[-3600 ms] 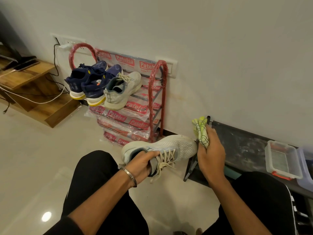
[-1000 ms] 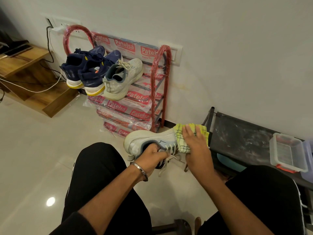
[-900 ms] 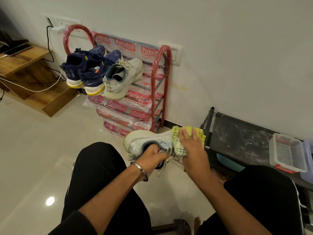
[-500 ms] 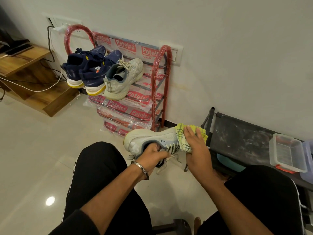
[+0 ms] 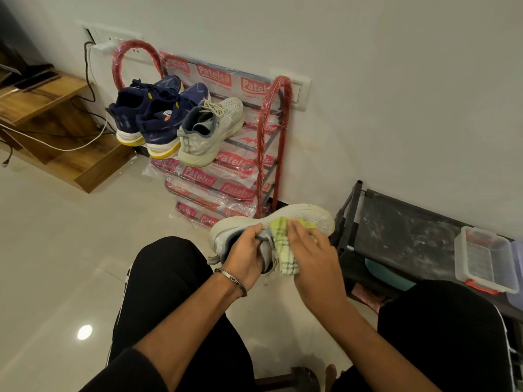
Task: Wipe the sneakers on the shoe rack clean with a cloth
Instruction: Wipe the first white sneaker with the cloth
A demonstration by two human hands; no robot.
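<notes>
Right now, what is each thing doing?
White sneaker: off the rack, held by its collar.
Left hand: grips that sneaker.
Right hand: presses the cloth on its laces.
Navy sneakers: on the rack.
Grey-white sneaker: beside them.
Plastic box: lid shut.

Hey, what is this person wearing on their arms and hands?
Both hands are bare, no gloves. The left hand has a thin metal bangle at the wrist and a dark sleeve pushed up near the elbow. The right hand and forearm show no jewellery or sleeve.
</notes>
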